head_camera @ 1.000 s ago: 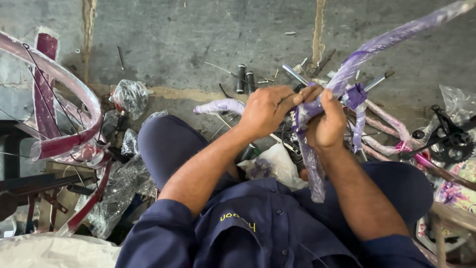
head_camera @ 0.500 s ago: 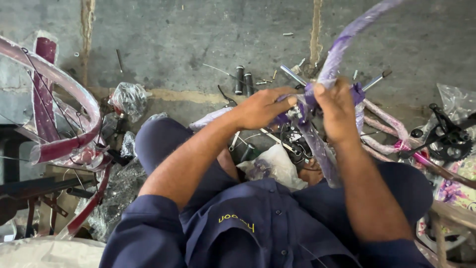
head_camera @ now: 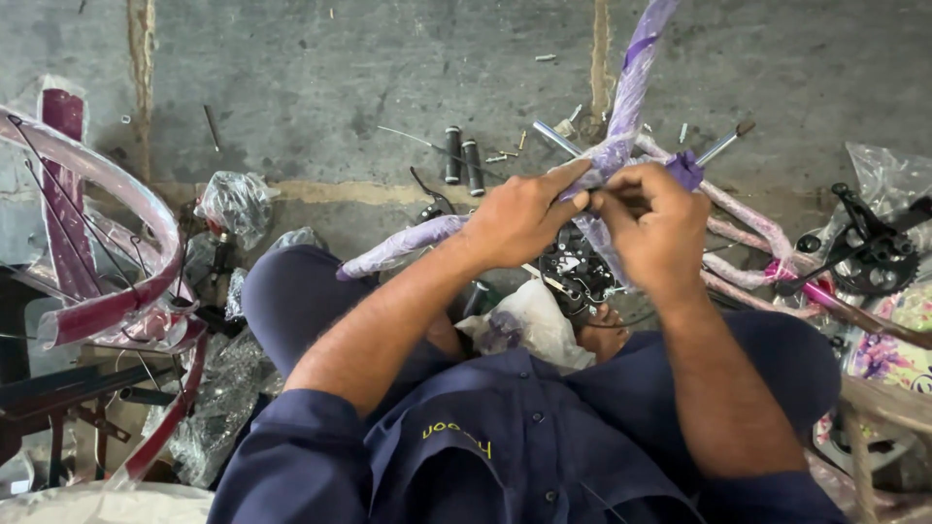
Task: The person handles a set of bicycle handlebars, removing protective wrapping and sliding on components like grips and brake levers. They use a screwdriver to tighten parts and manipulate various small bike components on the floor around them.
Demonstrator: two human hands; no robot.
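Over the lap, above a concrete floor (head_camera: 320, 87) | left hand (head_camera: 519, 218) and right hand (head_camera: 660, 233) both pinched on purple-wrapped bicycle frame (head_camera: 631, 92) | two black grips (head_camera: 462, 153) beyond | chainwheel (head_camera: 874, 257) at right.

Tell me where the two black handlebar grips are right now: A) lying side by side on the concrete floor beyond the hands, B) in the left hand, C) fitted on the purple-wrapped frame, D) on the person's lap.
A: the two black grips lie side by side on the concrete floor, beyond both hands, which work at the purple-wrapped frame.
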